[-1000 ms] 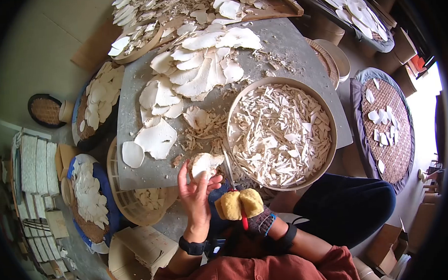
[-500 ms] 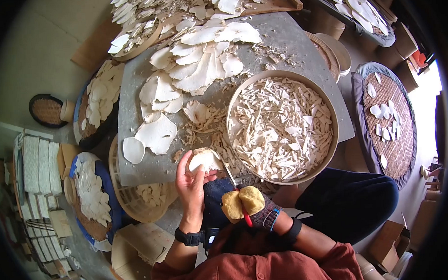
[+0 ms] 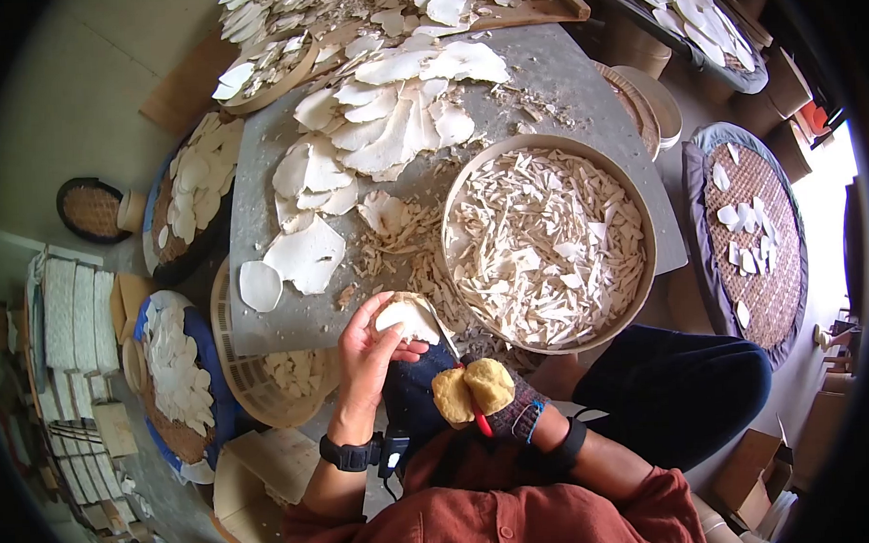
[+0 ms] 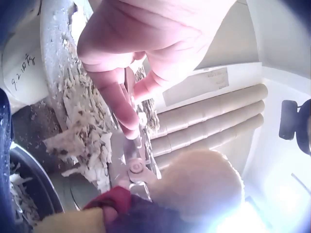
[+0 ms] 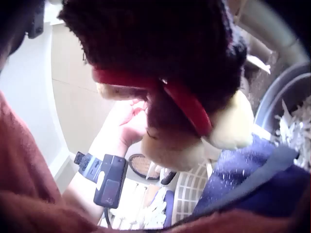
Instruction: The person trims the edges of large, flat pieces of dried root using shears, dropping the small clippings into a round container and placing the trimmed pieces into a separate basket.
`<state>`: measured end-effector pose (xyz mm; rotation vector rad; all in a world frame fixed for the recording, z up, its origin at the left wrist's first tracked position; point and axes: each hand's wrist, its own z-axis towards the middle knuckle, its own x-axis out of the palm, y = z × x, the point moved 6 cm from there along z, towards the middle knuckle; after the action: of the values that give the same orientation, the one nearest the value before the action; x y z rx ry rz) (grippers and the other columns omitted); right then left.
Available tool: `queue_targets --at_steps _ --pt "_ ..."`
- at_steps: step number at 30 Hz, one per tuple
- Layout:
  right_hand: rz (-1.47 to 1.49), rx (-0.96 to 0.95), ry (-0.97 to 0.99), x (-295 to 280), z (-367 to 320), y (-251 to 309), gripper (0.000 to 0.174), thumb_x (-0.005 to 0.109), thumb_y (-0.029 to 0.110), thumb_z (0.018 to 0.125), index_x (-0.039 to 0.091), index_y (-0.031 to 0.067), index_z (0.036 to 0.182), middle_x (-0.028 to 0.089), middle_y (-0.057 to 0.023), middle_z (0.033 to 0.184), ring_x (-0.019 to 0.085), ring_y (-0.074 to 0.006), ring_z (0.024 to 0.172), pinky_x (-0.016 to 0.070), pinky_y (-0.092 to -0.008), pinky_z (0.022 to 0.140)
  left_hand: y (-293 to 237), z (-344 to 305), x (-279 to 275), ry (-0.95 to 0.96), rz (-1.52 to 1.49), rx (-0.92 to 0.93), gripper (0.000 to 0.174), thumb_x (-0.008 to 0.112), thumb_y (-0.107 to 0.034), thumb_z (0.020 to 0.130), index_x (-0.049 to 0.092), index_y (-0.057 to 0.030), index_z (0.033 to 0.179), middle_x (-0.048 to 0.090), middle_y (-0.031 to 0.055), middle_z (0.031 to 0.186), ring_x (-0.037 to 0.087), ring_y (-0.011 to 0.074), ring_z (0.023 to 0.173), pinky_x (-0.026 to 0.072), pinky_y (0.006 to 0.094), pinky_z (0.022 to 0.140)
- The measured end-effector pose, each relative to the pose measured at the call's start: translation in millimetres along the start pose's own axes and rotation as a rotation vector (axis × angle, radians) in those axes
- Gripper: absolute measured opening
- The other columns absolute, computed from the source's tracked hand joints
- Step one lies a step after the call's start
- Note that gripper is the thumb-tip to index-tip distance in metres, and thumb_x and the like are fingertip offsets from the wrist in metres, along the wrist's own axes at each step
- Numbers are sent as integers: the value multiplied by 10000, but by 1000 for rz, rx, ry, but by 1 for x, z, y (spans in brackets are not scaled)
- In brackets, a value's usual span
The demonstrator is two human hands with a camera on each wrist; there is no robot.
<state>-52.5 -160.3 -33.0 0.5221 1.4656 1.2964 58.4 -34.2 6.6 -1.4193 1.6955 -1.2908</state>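
Scissors [image 3: 446,336] with red handles sit in the right hand [image 3: 519,417], which wears a dark knitted glove and grips them; yellow spongy padding [image 3: 489,384] bulges around the handles and hides much of the fingers. The left hand [image 3: 368,360], bare, pinches a pale flat slice [image 3: 407,320] between thumb and fingers, thumb on its near face. The blades rise along the slice's right edge; whether they are parted is hard to tell. Both hands work above the person's lap, just off the near edge of the grey bench [image 3: 532,53].

On the bench, to the right of the slice, stands a round tray [image 3: 653,254] filled with pale cut strips [image 3: 549,248]. Left of it lie curled shavings [image 3: 422,236], and farther back a heap of large overlapping slices [image 3: 391,129]. Two broad pieces [image 3: 302,257] lie near the bench's left side. Below that corner is a plastic basket [image 3: 229,374] with more pale pieces inside. A woven tray [image 3: 768,293] at far right carries scattered pieces.
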Motion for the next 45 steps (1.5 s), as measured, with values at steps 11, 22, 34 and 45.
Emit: queue_targets --at_steps 11,22,34,45 --pt "114 -33 -145 -14 14 6 218 591 100 814 610 43 1024 640 -118 1006 618 -236 934 485 -332 823 -6 1 2 160 74 -50 471 559 -65 845 376 -27 1277 626 147 992 658 193 688 548 254 583" --pt "471 76 -180 21 -6 -25 265 534 119 837 562 -1 1072 610 -137 1054 587 -247 976 463 -345 859 15 1 6 -194 -78 185 472 556 -5 850 388 -22 1292 635 95 890 594 98 734 494 223 606" --pt "232 68 -204 21 -2 -27 239 531 76 830 569 9 1057 611 -138 1060 590 -257 985 462 -333 876 13 7 0 -44 36 98 433 560 -1 844 446 4 1261 633 67 870 573 74 761 482 217 703" --pt "162 -76 -256 -28 18 14 278 670 119 667 628 32 927 638 -156 871 602 -338 832 476 -385 709 26 4 1 -203 -85 121 363 566 -59 870 497 16 1219 641 101 896 628 149 740 529 268 626"
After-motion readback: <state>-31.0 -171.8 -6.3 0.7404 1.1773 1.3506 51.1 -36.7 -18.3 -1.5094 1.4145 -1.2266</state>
